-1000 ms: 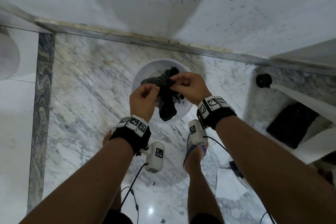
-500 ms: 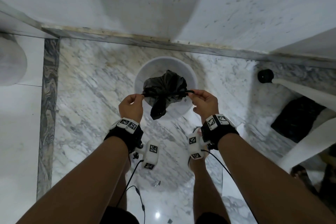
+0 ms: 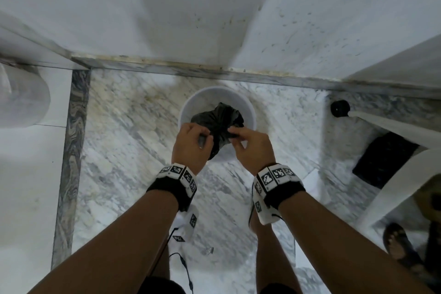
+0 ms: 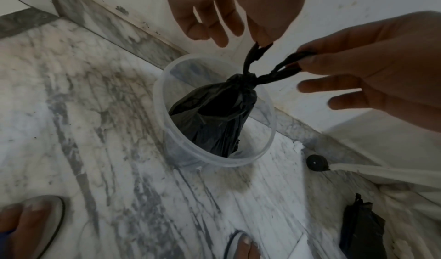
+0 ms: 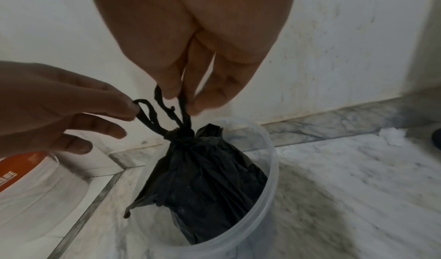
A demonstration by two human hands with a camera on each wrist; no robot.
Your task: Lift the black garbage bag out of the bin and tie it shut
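The black garbage bag (image 3: 218,118) hangs with its lower part inside the round translucent white bin (image 3: 188,107) on the marble floor. Its neck is cinched into a knot (image 4: 245,78) with two thin tie ends rising from it. My left hand (image 3: 202,137) pinches one tie end, seen at its fingertips (image 4: 261,43) in the left wrist view. My right hand (image 3: 235,132) pinches the other looped end (image 4: 298,59). In the right wrist view the right hand (image 5: 171,97) holds strands above the bag (image 5: 203,178), and the left hand (image 5: 136,108) holds a loop beside it.
The bin stands against a white wall with a grey marble skirting (image 3: 214,71). A black door stopper (image 3: 340,108) and a dark bundle (image 3: 384,160) lie to the right by a white door. A white bucket (image 3: 21,100) sits at the left. My sandalled feet (image 4: 31,225) are near.
Half a second ago my hands were spread apart, pulling the ties taut sideways. Now they have come back together over the bag's knot.
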